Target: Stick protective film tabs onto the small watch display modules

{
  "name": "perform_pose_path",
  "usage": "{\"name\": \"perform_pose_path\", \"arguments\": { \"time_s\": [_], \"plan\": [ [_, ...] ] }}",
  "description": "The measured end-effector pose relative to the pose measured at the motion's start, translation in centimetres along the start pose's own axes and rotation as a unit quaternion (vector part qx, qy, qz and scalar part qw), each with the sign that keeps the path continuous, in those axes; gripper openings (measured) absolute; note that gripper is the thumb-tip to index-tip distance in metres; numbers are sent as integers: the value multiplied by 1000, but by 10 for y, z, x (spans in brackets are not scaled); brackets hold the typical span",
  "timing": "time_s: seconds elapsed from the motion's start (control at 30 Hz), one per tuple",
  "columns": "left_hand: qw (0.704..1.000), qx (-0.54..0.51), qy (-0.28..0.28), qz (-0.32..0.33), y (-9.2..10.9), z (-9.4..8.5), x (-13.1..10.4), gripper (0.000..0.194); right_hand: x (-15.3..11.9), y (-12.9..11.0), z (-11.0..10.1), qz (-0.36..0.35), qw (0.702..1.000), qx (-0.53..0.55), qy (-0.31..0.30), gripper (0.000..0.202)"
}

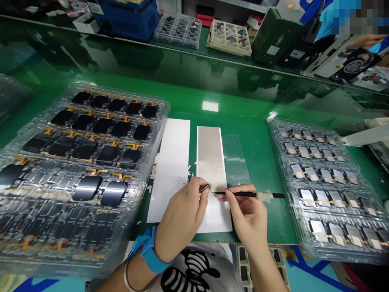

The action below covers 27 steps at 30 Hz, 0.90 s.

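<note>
My left hand (184, 215), with a blue wristband, is closed on a small black display panel (204, 187) seen nearly edge-on. Between the fingers of my right hand (251, 215) lie slim black tweezers (246, 194), wrapped near the back end with pale, worn tape. Their tip points left, close to the panel; whether it touches cannot be made out. Both hands are above a strip sheet (210, 154) with a beige-grey face and white edges. To its left is a white sheet (173, 158), and a clear film (235, 158) lies on its right.
A clear tray (164, 109) of black display panels with orange flex cables stands left. Another clear tray (275, 162) holds silvery-backed panels on the right. Small scraps (154, 166) lie by the white sheet. Boxes and part trays (178, 28) line the shelf behind; a person's arm shows top right.
</note>
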<state>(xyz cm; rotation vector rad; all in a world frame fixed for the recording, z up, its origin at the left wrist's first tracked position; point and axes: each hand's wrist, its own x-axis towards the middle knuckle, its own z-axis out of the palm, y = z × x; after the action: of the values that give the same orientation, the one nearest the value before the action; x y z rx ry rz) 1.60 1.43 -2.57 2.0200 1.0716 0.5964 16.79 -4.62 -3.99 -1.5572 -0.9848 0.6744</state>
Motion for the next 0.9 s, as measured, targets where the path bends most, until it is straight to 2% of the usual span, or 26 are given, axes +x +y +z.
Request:
{"name": "perform_pose_path", "arguments": {
  "time_s": [0.2,0.33,0.43,0.57,0.7,0.9],
  "plan": [
    [1000,-14,11,-20,-1,1,-2,9,0,-2,-6,5,998,50,24,7],
    [994,-89,31,-59,-1,-1,-3,8,-2,-1,-9,-1,984,153,90,7],
    [960,-257,40,-105,2,-3,-4,11,-3,-8,1,-37,971,192,140,7],
    [893,-424,19,-147,6,-6,-4,15,-6,-23,27,-87,967,211,116,9],
    [864,-478,8,-160,10,-10,-5,18,-7,-29,42,-113,963,228,93,13],
    [850,-502,0,-162,10,-11,-5,18,-7,-27,42,-126,963,215,105,13]
  ]
}}
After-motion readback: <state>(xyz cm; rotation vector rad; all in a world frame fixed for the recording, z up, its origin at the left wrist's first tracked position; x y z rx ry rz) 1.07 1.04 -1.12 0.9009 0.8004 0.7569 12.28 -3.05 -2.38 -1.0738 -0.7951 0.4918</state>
